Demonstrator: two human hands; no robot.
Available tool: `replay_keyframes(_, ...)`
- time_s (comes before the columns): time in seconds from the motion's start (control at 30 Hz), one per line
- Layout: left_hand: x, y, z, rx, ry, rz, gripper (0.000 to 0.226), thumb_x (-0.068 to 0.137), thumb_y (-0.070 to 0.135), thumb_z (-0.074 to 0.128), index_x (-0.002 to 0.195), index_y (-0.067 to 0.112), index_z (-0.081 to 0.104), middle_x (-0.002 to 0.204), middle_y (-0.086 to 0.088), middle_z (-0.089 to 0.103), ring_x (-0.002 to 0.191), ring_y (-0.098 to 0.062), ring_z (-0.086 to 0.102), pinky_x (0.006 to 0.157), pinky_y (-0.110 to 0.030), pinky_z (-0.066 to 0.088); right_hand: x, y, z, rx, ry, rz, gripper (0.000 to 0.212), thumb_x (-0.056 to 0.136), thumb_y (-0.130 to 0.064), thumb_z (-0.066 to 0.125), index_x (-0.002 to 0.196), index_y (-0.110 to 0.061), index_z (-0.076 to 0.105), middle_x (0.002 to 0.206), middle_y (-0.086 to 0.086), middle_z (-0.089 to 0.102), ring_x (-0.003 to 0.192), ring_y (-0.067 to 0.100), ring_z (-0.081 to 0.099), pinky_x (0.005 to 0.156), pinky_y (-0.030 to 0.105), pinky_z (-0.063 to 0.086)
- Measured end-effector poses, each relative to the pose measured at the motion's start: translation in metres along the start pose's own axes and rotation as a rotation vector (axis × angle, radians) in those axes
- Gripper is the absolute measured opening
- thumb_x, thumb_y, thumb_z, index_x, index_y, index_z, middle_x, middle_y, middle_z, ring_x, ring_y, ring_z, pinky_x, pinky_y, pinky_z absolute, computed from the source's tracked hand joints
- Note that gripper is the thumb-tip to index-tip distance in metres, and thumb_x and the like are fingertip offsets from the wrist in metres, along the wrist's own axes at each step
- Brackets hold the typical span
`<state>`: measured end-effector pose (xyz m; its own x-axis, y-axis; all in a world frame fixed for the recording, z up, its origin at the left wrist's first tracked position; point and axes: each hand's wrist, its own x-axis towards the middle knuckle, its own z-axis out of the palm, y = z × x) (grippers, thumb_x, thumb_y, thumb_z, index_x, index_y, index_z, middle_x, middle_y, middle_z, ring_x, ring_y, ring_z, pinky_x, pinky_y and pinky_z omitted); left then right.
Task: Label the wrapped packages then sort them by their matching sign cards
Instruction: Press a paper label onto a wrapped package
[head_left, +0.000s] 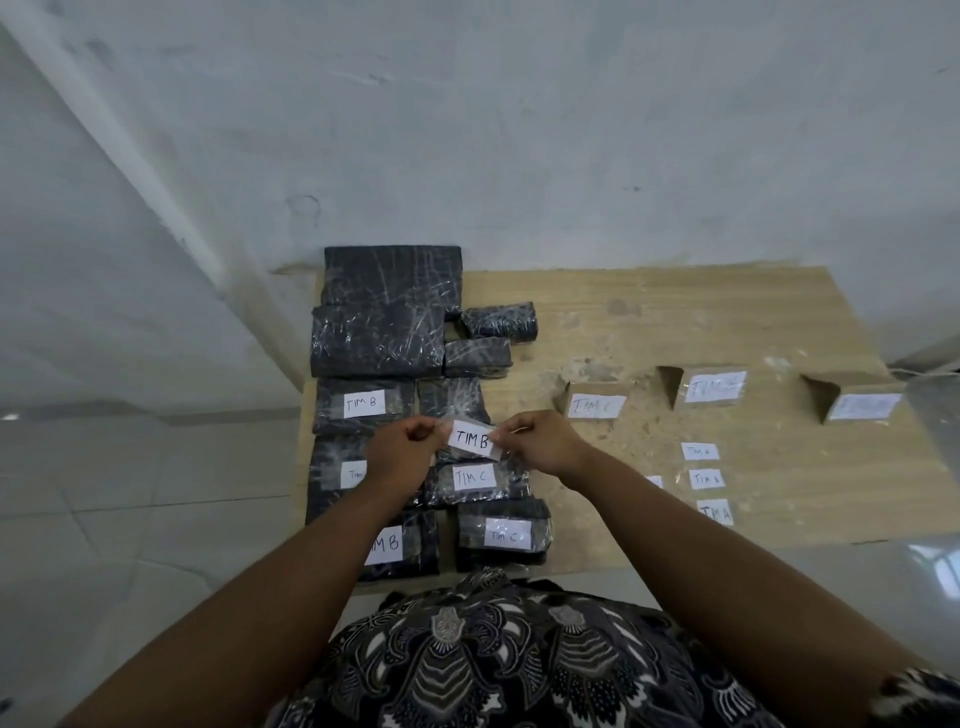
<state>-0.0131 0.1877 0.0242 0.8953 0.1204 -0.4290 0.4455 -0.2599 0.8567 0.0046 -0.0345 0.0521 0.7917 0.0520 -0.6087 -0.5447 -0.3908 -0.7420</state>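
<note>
Over table (701, 312), label (471, 439) pinched between hands (402, 453) (541, 442)

Handwritten "TIM B" on the raised paper label (470, 439), on the far labelled package (328, 410) and the near-left package (421, 540); "TIM C" on the middle package (441, 486), near-right package (470, 525) and left sign card (595, 405); "TIM A" on a loose label (716, 513).

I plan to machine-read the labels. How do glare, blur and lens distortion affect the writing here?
Head view, centre: the TIM B label pinched by the left hand and right hand reads sharply. Head view, right edge: the rightmost sign card is smeared, unreadable. Head view, far side: wrap on a large unlabelled package glints white.
</note>
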Motion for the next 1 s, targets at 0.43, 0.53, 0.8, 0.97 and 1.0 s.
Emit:
replay_keyframes(0.43, 0.041, 0.010, -0.009, 0.205, 0.050, 0.021, 0.018, 0.093, 0.036, 0.076, 0.105, 0.023, 0.081, 0.089, 0.015, 0.072, 0.083, 0.007, 0.063, 0.071, -0.010, 0.041, 0.067, -0.025, -0.012, -0.145, -0.024, 0.030, 0.009, 0.085, -0.025, 0.089, 0.079, -0.024, 0.083, 0.080, -0.011, 0.080, 0.066, -0.005, 0.071, 0.056, 0.011, 0.049)
replay_keyframes(0.53, 0.054, 0.007, -0.007, 0.203, 0.091, -0.001, 0.012, 0.089, 0.034, 0.081, 0.095, 0.024, 0.081, 0.087, 0.015, 0.075, 0.081, 0.003, 0.067, 0.073, -0.015, 0.052, 0.085, -0.024, -0.007, -0.145, 0.013, 0.062, 0.009, 0.084, -0.027, 0.090, 0.080, -0.022, 0.084, 0.083, -0.008, 0.081, 0.083, 0.007, 0.077, 0.064, 0.015, 0.054)
replay_keyframes(0.8, 0.095, 0.007, 0.002, 0.401, 0.197, -0.036, 0.020, 0.090, 0.048, 0.077, 0.078, 0.034, 0.070, 0.070, 0.022, 0.065, 0.069, 0.006, 0.061, 0.056, -0.017, 0.040, 0.138, -0.028, 0.006, -0.232, 0.102, 0.104, 0.014, 0.083, -0.034, 0.090, 0.079, -0.022, 0.084, 0.080, -0.011, 0.079, 0.075, 0.007, 0.074, 0.059, 0.020, 0.054)
replay_keyframes(0.97, 0.114, -0.013, 0.011, 0.494, 0.165, -0.046, 0.021, 0.089, 0.050, 0.076, 0.086, 0.029, 0.076, 0.078, 0.016, 0.069, 0.074, -0.004, 0.065, 0.064, -0.025, 0.051, 0.158, -0.019, 0.015, -0.353, 0.102, 0.142, 0.013, 0.087, -0.035, 0.085, 0.079, -0.026, 0.085, 0.082, -0.011, 0.078, 0.071, 0.004, 0.068, 0.055, 0.020, 0.049)
replay_keyframes(1.0, 0.116, -0.017, 0.013, 0.501, 0.164, -0.056, 0.021, 0.089, 0.051, 0.076, 0.087, 0.030, 0.076, 0.080, 0.015, 0.071, 0.076, -0.006, 0.066, 0.067, -0.027, 0.054, 0.160, -0.018, 0.017, -0.359, 0.120, 0.146, 0.011, 0.087, -0.035, 0.085, 0.080, -0.026, 0.085, 0.083, -0.011, 0.078, 0.071, 0.004, 0.067, 0.054, 0.018, 0.047)
